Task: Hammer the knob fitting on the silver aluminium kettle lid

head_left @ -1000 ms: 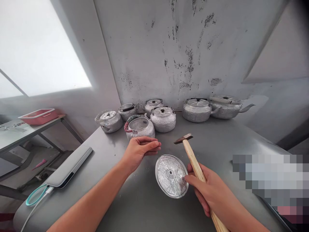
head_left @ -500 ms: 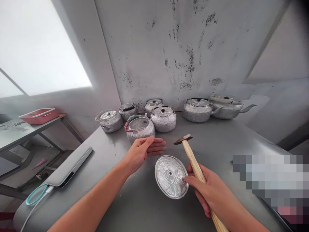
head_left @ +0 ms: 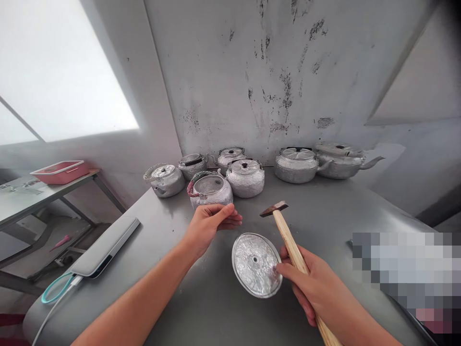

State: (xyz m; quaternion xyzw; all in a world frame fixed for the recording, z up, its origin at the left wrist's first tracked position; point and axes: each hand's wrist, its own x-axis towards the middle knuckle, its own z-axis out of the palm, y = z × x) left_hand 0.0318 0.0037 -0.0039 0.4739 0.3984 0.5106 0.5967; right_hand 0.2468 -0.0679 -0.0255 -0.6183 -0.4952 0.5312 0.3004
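My right hand (head_left: 308, 283) grips the wooden handle of a hammer (head_left: 293, 250) and also pinches the edge of a round, dented metal kettle lid (head_left: 256, 276) under the thumb. A small hole shows in the lid's middle, and its face is turned toward me. The hammer's head points up and left, above the lid. My left hand (head_left: 212, 223) is empty, its fingers loosely bent and the thumb near the index finger. It hovers left of the lid. Just behind it stands a lidless kettle (head_left: 212, 191) with a red and dark wrapped handle.
Several dented metal kettles line the back of the grey table (head_left: 201, 307), among them a lidded one (head_left: 245, 179). A white power bank (head_left: 106, 247) with cables lies at the left. A pink basket (head_left: 61, 173) is on a side table. Something blurred out lies at the right.
The fingers of my left hand have curled in and drawn slightly left. My right hand still holds the lid and hammer almost unmoved. The view has shifted a little.
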